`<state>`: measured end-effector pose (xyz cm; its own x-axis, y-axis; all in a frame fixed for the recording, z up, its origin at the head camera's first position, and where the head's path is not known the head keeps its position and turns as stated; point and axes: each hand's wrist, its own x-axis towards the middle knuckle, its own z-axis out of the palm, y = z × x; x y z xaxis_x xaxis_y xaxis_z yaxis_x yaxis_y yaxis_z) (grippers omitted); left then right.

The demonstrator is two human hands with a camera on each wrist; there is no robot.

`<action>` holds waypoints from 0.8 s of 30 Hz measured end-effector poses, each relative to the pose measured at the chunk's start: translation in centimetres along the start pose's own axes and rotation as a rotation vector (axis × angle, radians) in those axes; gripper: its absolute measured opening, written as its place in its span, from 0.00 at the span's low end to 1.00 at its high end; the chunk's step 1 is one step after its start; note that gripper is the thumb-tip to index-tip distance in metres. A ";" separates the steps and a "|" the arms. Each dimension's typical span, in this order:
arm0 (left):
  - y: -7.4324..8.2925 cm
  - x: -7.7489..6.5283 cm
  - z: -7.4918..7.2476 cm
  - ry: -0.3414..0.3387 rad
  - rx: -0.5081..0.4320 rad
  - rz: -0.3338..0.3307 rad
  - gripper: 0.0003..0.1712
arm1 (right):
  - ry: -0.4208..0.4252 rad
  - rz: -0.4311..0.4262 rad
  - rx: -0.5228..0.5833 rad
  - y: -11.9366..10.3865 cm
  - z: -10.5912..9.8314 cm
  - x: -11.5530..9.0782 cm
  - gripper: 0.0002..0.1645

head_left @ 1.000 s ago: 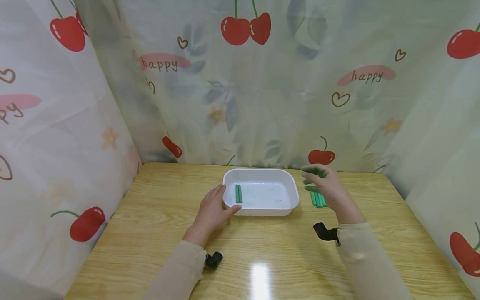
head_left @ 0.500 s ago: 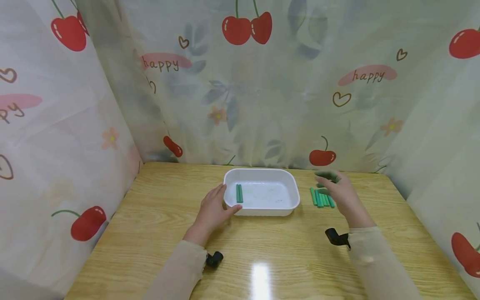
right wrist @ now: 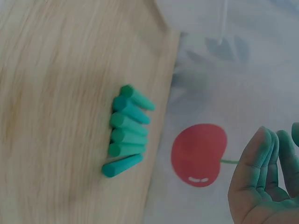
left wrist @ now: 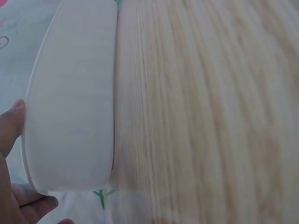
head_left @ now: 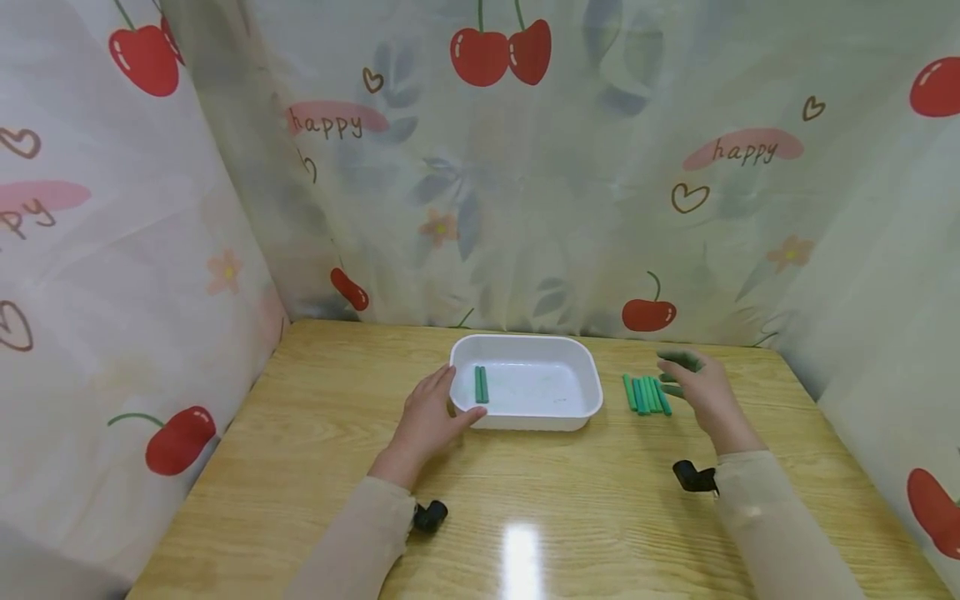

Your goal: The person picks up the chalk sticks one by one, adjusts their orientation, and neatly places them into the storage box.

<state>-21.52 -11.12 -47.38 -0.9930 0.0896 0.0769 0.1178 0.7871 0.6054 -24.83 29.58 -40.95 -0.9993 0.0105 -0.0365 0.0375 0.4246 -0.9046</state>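
My left hand (head_left: pixel 427 421) holds the near left corner of a white plastic tray (head_left: pixel 525 422), thumb at the front rim and fingers round the left end. In the left wrist view the tray's wall (left wrist: pixel 70 102) hides most of that grip. Two green chalk sticks (head_left: pixel 481 385) lie side by side in the tray's left part. My right hand (head_left: pixel 705 392), fingers loosely bent and stained green, hovers just right of a row of several green and teal chalk sticks (head_left: pixel 647 395) on the table. In the right wrist view the row (right wrist: pixel 128 123) is apart from the hand, which holds nothing.
A wooden table (head_left: pixel 570 500) carries everything. Behind and at both sides hangs a curtain (head_left: pixel 525 183) printed with cherries, close to the table's back edge. Small black wrist cameras (head_left: pixel 693 477) stick out from both sleeves.
My right hand has moved right, away from the tray and past the chalk row, uncovering the sticks it partly hid. My left hand and the tray stay in place; the view shifts slightly.
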 end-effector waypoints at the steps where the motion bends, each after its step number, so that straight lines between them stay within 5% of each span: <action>1: 0.0 0.0 0.0 -0.002 -0.001 -0.002 0.57 | 0.003 0.010 -0.002 0.2 -0.1 0.2 0.33; 24: -0.1 0.0 0.1 -0.003 0.002 -0.021 0.56 | -0.076 0.164 -0.141 4.7 -1.8 4.1 0.33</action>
<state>-21.56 -11.13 -47.52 -0.9953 0.0752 0.0616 0.0971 0.7902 0.6050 -28.79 33.21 -44.59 -0.9765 0.0239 -0.2144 0.1925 0.5450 -0.8160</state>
